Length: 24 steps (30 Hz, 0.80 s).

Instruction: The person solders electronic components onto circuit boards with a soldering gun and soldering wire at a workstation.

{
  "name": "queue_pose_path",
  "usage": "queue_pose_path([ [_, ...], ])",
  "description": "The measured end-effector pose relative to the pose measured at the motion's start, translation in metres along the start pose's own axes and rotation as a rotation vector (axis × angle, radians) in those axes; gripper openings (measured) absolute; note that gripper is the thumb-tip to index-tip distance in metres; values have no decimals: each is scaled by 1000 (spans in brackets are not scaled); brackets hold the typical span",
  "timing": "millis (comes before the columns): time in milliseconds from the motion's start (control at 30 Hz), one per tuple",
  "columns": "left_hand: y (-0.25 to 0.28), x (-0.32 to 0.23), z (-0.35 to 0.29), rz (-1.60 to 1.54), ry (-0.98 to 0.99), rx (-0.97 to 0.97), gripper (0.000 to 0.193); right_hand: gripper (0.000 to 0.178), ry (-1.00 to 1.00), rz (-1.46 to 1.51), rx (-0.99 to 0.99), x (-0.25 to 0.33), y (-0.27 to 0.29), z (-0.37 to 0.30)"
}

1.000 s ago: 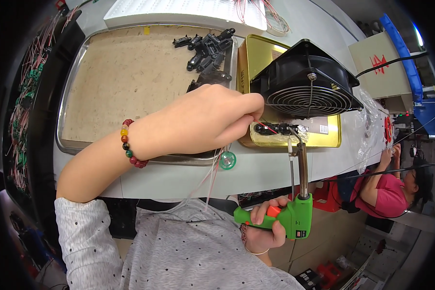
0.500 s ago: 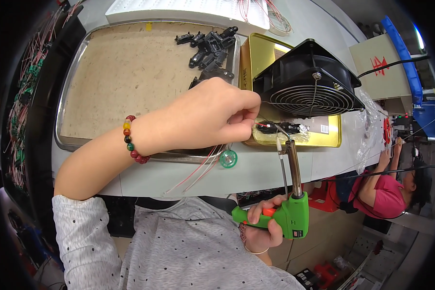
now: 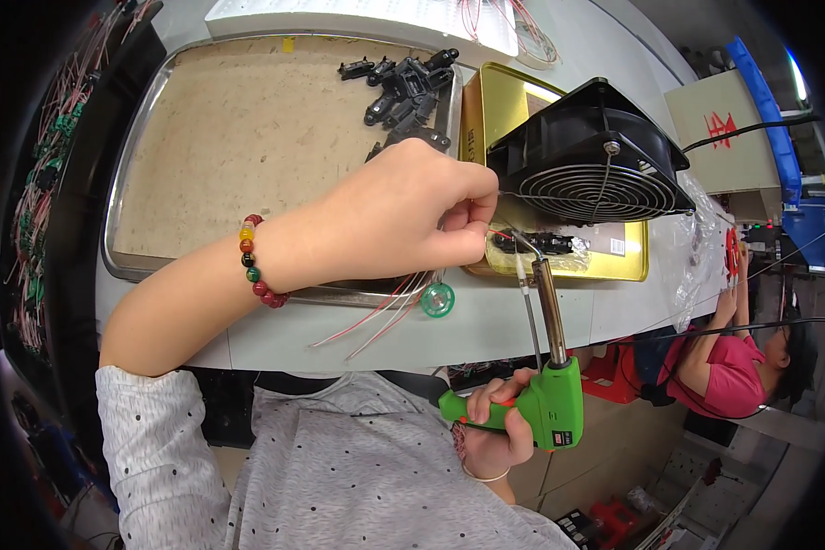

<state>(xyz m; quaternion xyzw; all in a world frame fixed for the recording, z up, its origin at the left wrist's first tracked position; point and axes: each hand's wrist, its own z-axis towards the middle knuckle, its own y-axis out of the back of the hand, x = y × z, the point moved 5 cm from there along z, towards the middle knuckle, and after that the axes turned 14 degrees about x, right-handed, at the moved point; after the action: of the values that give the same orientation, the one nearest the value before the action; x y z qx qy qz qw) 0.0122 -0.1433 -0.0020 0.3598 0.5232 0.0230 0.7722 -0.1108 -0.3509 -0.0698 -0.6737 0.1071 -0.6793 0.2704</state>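
Observation:
My left hand (image 3: 412, 213) is closed in a pinch on a thin red wire (image 3: 501, 236), whose end sticks out past the fingertips. My right hand (image 3: 497, 438) grips the handle of a green trigger-type soldering gun (image 3: 557, 403), its metal barrel pointing up. The bent tip is at the left end of a black plastic part (image 3: 559, 245), close to the wire; whether they touch I cannot tell. That part lies on clear film over a gold tin lid. Below my left hand rests a green round disc (image 3: 438, 300) beside red and white wires (image 3: 376, 321).
A black fan (image 3: 596, 151) with a wire grille stands in the gold tin (image 3: 628, 266). Left of it, a metal-rimmed tray (image 3: 238, 147) holds several black plastic parts (image 3: 403, 96). A white foam block (image 3: 357, 23) lies behind. Another person in a pink shirt (image 3: 720, 371) sits at right.
The soldering gun's tip has shifted slightly left, toward the wire at my left fingertips. My left hand stays nearly in place, still pinching.

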Motion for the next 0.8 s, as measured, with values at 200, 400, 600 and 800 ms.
queue_pose_path([
  [200,-2,1,1,19,-18,-29,5,40,2,-26,-17,0,1,0],
  [400,-2,1,-1,45,-24,-40,5,40,3,-31,-22,-2,-1,-1],
  [600,-3,0,0,72,-59,-58,6,40,-3,-26,-18,-1,-2,-1],
  [800,-3,1,-1,79,-78,-76,6,43,-10,-9,12,-1,-2,-2],
])
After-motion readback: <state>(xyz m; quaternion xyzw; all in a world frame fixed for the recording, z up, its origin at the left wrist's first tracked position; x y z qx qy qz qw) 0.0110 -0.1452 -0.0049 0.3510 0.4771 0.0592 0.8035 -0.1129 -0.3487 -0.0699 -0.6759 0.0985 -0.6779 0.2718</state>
